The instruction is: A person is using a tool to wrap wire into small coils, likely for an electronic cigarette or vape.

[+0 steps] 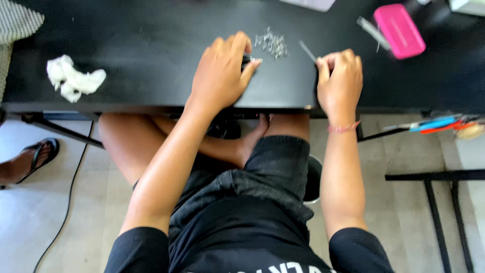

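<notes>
- Black table [151, 50]: spans the view, bearing every item below.
- Pink case [399, 30]: far right, well apart from both hands.
- Crumpled white tissue [73, 78]: far left.
- Left hand [222, 73]: palm down, fingers curled together over a small dark part [247, 59].
- Right hand [341, 83]: fingertips pinched on a thin metal rod [307, 50].
- Pile of small metal pieces [272, 43]: between the hands, just beyond the left fingertips.

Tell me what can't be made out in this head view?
- Small dark object under the left hand: hidden by its fingers.
- Thin grey rod in the right hand: motion-blurred.
- Pile of tiny silver metal pieces: too small to identify.
- White box at the top right: cut off by the edge.
</notes>
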